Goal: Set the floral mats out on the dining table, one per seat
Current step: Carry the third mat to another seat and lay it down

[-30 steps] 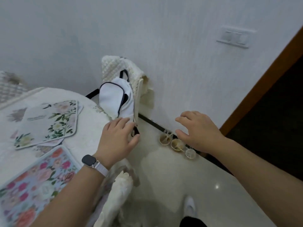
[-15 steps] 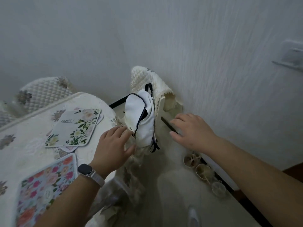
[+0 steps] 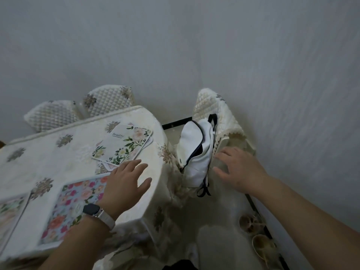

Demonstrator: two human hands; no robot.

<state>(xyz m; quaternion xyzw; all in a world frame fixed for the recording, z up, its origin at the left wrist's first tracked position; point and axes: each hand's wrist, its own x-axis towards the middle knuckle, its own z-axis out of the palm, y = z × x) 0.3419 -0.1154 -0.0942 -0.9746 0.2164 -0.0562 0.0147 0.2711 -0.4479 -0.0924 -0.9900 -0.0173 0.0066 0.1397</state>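
A dining table (image 3: 44,162) under a cream floral cloth fills the lower left. A small stack of white mats with green leaves and the word "Beautiful" (image 3: 122,146) lies near its far right corner. A blue mat with pink and orange flowers (image 3: 74,207) lies at the near edge, and part of another floral mat (image 3: 9,213) shows at the far left. My left hand (image 3: 126,184), wearing a watch, hovers open over the table between the blue mat and the stack. My right hand (image 3: 239,168) is open beside a white bag, holding nothing.
A white bag with dark trim (image 3: 196,151) hangs on a chair with a quilted cream cover (image 3: 218,108) by the wall. Two more quilted chair backs (image 3: 109,100) stand behind the table. Small bowls (image 3: 259,236) sit on the floor along the wall at lower right.
The view has swung left, bringing more of the table in. My left hand moved from the bag's side to above the table near the mats. My right hand came closer to the bag.
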